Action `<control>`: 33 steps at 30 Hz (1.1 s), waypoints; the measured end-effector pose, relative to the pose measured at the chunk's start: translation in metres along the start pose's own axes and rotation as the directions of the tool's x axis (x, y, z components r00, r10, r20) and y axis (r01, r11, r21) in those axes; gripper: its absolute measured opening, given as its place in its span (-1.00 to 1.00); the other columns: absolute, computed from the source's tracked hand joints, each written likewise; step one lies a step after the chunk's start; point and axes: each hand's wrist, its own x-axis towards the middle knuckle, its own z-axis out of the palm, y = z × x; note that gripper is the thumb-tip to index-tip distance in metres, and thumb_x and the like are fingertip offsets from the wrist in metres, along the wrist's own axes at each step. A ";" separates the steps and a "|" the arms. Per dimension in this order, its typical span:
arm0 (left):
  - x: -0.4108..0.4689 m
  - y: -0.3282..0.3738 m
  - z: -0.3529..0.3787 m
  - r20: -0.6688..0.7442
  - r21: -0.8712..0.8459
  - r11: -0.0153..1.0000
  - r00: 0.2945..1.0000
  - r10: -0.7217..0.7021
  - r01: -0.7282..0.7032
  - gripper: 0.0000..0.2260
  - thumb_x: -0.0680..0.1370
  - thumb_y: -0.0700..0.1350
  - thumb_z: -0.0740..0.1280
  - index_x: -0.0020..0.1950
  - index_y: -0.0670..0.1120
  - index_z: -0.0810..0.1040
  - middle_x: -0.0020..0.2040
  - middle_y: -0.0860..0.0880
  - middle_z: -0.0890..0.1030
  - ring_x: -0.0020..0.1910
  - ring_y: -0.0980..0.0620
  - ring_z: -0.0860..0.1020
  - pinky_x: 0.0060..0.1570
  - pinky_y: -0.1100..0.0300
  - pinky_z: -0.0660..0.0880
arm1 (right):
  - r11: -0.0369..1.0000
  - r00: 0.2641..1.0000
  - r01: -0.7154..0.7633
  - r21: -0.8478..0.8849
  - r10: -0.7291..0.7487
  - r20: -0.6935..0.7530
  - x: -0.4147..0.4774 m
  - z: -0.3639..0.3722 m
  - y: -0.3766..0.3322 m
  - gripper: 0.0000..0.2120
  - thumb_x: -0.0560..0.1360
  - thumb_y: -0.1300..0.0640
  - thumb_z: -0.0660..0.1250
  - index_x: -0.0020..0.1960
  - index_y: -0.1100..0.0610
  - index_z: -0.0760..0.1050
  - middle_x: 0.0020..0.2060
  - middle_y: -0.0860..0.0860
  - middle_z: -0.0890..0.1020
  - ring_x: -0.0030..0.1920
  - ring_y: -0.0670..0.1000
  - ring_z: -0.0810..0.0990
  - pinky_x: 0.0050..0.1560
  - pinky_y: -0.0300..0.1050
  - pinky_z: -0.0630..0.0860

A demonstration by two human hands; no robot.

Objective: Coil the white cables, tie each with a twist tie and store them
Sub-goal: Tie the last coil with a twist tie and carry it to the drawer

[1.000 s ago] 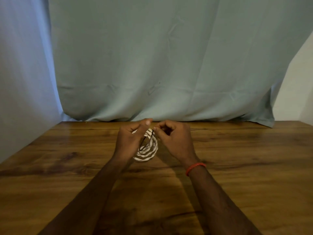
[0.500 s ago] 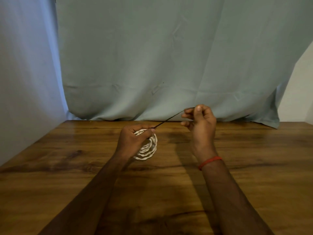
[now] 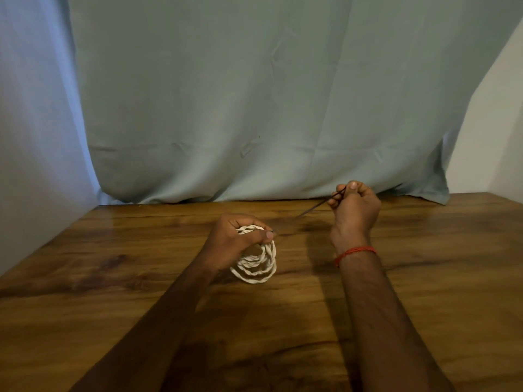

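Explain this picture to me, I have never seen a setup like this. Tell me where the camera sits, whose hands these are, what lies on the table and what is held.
There is no machine here: a person works with bare hands, and one camera worn on the head looks forward and down, so both arms reach in from the bottom. The left hand grips a coil of white cable at the wooden table; whether the coil touches the wood I cannot tell. The right hand, with a red wristband, pinches a thin dark twist tie, which runs straight down to the left thumb. A pale cloth hangs behind.
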 end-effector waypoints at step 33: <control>0.006 -0.008 0.006 -0.252 -0.396 0.912 0.943 -0.218 0.105 -0.78 0.61 -0.25 0.31 -0.25 -0.19 0.58 -0.44 -0.04 0.62 -0.49 0.09 0.57 -0.43 0.27 0.52 | 0.618 0.861 0.434 -0.655 -0.069 0.505 -0.027 -0.001 0.049 -0.88 0.51 0.02 0.43 -0.01 0.03 0.56 -0.23 -0.08 0.61 -0.15 -0.04 0.59 -0.09 -0.14 0.51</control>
